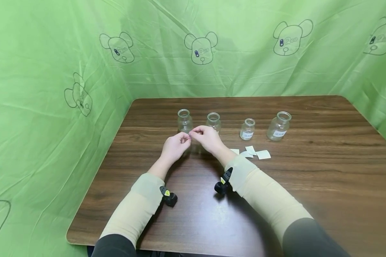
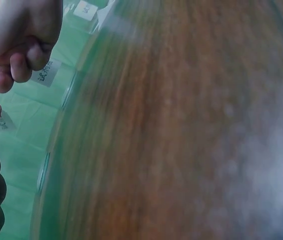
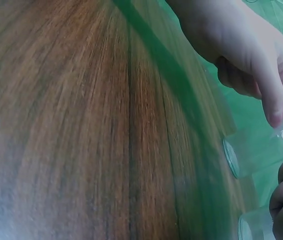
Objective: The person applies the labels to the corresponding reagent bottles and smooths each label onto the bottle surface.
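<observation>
In the head view my left hand [image 1: 177,147] and right hand [image 1: 209,139] meet fingertip to fingertip, in front of the leftmost clear glass bottle [image 1: 184,121]. Between them they pinch a small label [image 2: 4,121], faintly printed and tilted in the left wrist view. From the right wrist it shows only as a pale, translucent scrap at the fingertips. Just behind my right hand is a second glass bottle [image 1: 213,120], partly hidden by it; its printed label [image 2: 45,73] shows in the left wrist view. The leftmost bottle's front is largely covered by the hands.
Further right stand a smaller labelled bottle [image 1: 247,129] and a larger labelled bottle [image 1: 279,126]. Several small white paper pieces [image 1: 263,154] lie beside my right forearm. The brown wooden table [image 1: 325,171] is backed by green cloth [image 1: 238,78].
</observation>
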The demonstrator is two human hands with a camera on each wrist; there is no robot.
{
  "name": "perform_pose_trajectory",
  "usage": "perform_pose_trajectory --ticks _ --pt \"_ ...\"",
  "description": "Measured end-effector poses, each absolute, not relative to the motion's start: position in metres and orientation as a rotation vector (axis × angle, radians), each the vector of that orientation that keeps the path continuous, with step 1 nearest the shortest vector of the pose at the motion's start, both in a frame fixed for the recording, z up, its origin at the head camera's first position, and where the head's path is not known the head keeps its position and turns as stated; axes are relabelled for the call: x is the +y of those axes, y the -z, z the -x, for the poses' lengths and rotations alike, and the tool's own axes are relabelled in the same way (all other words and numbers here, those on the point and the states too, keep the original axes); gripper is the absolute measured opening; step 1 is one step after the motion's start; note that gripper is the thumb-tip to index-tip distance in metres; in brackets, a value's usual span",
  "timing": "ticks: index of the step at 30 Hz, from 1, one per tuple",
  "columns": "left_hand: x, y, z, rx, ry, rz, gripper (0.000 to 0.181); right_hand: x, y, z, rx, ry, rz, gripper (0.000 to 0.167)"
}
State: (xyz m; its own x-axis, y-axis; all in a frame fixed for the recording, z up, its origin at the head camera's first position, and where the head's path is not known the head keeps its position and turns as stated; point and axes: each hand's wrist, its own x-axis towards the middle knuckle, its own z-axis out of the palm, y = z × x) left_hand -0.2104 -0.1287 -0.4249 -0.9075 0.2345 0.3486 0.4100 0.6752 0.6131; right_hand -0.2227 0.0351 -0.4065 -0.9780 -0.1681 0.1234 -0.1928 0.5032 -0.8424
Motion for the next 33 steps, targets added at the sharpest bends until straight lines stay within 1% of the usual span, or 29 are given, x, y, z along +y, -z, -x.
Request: perform_pose_trajectory --ticks 6,10,14,17,25,33 --pt "-0.128 0.425 0.212 -2.634 1.045 0.54 0.012 0.035 0.405 0.224 -2.696 -1.484 -0.305 0.018" --pt "-0.131 0.428 0.215 -2.618 1.116 0.401 0.013 0.037 0.405 0.226 -2.724 -1.386 -0.305 0.018" --pt "-0.137 0.43 0.219 -2.546 1.197 0.242 0.019 0.036 0.407 0.228 -2.74 -1.335 -0.305 0.017" --pt "-0.14 0.432 0.223 -2.527 1.221 0.188 0.023 0.035 0.408 0.229 -2.746 -1.319 -0.307 0.018" --pt "-0.142 0.436 0.228 -2.52 1.311 0.196 0.012 0.03 0.41 0.231 -2.716 -1.278 -0.358 0.018" --pt "-0.142 0.437 0.235 -2.555 1.274 0.099 0.014 0.022 0.417 0.237 -2.737 -1.002 -0.393 0.016"
